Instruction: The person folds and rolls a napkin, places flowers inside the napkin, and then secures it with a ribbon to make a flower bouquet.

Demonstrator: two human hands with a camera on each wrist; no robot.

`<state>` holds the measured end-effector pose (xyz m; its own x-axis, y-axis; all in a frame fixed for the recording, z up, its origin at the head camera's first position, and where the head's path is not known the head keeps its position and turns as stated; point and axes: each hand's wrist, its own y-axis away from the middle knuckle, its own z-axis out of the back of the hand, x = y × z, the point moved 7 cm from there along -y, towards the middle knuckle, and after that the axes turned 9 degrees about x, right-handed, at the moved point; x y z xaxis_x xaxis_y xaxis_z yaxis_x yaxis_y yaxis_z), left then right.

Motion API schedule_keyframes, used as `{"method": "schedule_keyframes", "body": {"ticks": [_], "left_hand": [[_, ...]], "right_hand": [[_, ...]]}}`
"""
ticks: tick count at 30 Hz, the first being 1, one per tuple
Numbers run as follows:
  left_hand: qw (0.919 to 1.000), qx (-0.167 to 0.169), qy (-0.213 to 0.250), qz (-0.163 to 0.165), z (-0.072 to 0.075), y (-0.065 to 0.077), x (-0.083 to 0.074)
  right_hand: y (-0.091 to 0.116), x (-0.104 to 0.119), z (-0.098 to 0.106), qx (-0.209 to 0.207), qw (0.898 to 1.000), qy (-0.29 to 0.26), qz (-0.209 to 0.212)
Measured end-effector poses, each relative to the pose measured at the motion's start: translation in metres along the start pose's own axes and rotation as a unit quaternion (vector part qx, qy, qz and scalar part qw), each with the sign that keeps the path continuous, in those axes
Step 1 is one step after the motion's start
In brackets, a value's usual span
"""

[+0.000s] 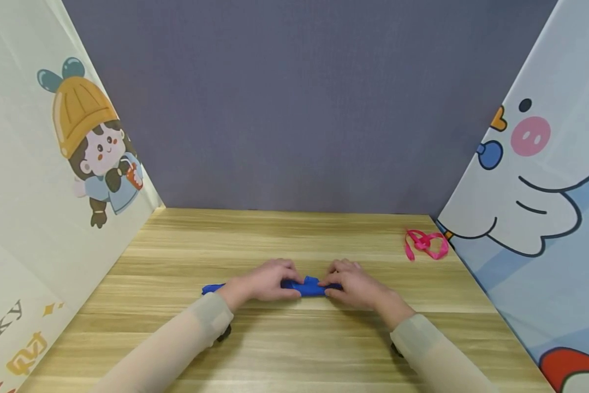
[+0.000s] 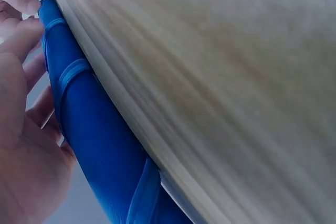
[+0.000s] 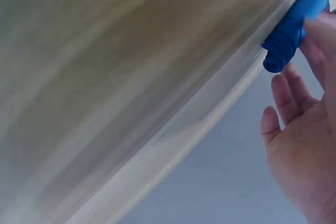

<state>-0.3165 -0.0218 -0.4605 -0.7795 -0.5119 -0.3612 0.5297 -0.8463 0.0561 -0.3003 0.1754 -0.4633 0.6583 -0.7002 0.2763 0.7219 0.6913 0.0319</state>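
A blue cloth [image 1: 313,289], rolled into a long narrow bundle, lies crosswise on the wooden table. My left hand [image 1: 273,280] grips it left of its middle, thumb on the near side and fingers over the far side. Close by, my right hand [image 1: 357,285] holds the roll near its right end, and a small flap of cloth shows between the hands. In the left wrist view the roll [image 2: 100,129] has raised edges winding around it. Its layered end [image 3: 275,59] appears in the right wrist view. The fingers partly cover the cloth.
A loosely tangled pink ribbon [image 1: 423,243] lies at the table's back right. A grey panel [image 1: 294,109] stands behind the wooden table [image 1: 294,349]. Printed cartoon sheets flank it on the left [image 1: 29,180] and right [image 1: 564,218].
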Motion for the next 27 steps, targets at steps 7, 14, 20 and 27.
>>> {"method": "schedule_keyframes", "body": {"ticks": [7,14,20,27], "left_hand": [[0.9997,0.005,0.014,0.019,-0.0029,-0.0001,0.003],[0.9977,-0.005,0.063,0.024,-0.0028,0.0001,0.0068],[0.9989,-0.013,0.044,0.002,0.0001,-0.0018,0.0043],[0.9997,-0.005,-0.007,0.024,-0.0006,-0.0002,0.0006]], "right_hand": [[-0.0013,0.0076,0.001,0.003,1.0,0.002,0.024],[-0.0034,0.0064,0.0012,0.001,0.999,-0.016,0.032],[-0.0048,0.0014,-0.0005,0.011,0.999,-0.05,0.011],[-0.0022,0.0033,-0.001,0.007,1.0,-0.025,0.016]]}}
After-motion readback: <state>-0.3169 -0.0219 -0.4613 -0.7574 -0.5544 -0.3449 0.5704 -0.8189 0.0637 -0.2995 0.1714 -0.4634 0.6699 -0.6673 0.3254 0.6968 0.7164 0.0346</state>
